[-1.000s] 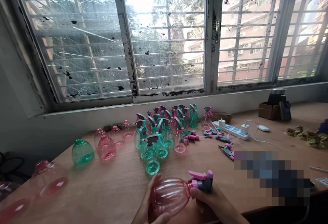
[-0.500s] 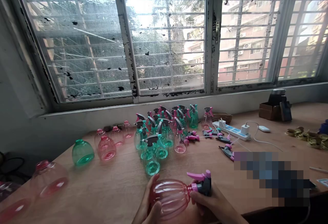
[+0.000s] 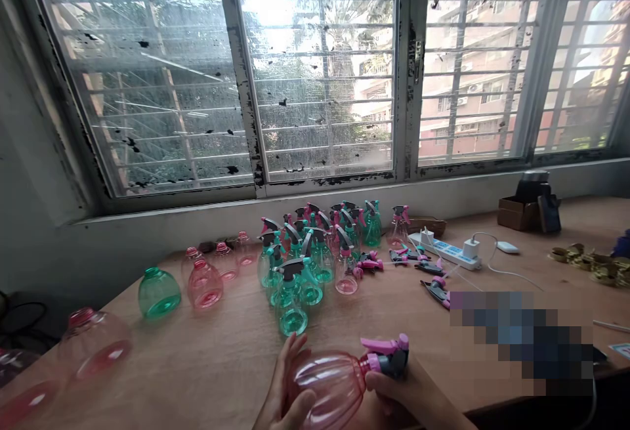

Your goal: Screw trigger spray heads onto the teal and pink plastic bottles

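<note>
pink plastic sinks slightly nearer: the held bottle (image 3: pixel 329 387), on its side at the near middle of the counter (image 3: pixel 197 364), sits a little lower in view than half a second ago, base to the left and neck to the right. the left hand (image 3: pixel 279 390) cups the rounded body, thumb along its near side, and its fingers (image 3: pixel 296 344) stand up and spread more than they did, so the clasp there seems to have eased. the right hand (image 3: pixel 411 390) grasps the dark and pink trigger head (image 3: pixel 394 359) at the neck, its far fingers mostly hidden. the head lines up with the bottle, so this looks like a regrip while fitting rather than a release; whether the thread is tight cannot be told. nothing else appears shifted: topped bottles (image 3: pixel 291 302) cluster at the far middle, open-necked bottles (image 3: pixel 204 289) stand left, and loose trigger heads (image 3: pixel 436 293) lie right of the cluster, near the power strip (image 3: pixel 445 251).
</note>
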`<state>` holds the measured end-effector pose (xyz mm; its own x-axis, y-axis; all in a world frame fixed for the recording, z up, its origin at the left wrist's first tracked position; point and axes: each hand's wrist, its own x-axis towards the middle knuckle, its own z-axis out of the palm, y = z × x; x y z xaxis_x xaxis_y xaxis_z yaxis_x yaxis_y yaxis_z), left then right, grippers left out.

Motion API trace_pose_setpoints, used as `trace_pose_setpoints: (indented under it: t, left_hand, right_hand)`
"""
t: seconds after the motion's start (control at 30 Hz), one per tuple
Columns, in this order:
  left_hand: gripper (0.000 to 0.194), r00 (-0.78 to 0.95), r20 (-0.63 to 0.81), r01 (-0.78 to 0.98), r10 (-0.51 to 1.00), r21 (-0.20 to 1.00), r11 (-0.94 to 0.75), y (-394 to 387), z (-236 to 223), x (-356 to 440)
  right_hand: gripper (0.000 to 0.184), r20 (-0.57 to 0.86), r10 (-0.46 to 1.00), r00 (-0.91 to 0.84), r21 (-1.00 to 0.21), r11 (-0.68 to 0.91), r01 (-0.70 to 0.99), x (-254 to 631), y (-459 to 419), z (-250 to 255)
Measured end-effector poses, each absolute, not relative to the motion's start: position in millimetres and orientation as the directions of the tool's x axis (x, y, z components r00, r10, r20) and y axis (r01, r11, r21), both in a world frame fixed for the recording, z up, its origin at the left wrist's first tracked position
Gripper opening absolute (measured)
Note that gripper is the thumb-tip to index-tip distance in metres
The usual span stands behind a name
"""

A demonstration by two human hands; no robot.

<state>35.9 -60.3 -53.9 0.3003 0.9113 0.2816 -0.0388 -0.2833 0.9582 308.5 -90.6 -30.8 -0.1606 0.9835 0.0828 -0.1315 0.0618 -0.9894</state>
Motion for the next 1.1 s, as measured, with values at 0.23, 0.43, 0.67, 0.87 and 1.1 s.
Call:
trace_pose_setpoints:
  t: [0.23, 0.43, 0.67, 0.87, 1.1]
  left_hand:
    - [0.104, 0.325, 0.302, -0.007, 0.896, 0.949, -0.317, -68.0, -44.9, 40.5]
    - [0.108, 0.408, 0.261, 0.102, 0.875, 0.939, -0.327, -72.6, -31.4, 35.6]
    - [0.076, 0.268, 0.24, 0.017, 0.933, 0.967, -0.253, -63.9, -44.8, 36.0]
    - [0.081, 0.311, 0.252, 0.033, 0.916, 0.961, -0.276, -67.5, -37.8, 34.9]
    - [0.091, 0.285, 0.294, 0.061, 0.912, 0.944, -0.323, -78.2, -26.9, 42.5]
  right_hand:
    - [0.086, 0.081, 0.99, -0.119, -0.988, 0.064, -0.138, 307.0, -91.7, -23.0]
    - [0.077, 0.098, 0.983, -0.154, -0.988, 0.078, -0.132, 308.9, -89.2, -31.3]
    - [0.047, 0.101, 0.956, -0.276, -0.994, 0.086, -0.064, 307.7, -90.1, -26.9]
    - [0.052, 0.057, 0.977, -0.207, -0.998, 0.052, -0.029, 308.0, -90.0, -27.9]
    - [0.085, 0.078, 0.991, -0.105, -0.991, 0.065, -0.12, 305.7, -93.3, -20.3]
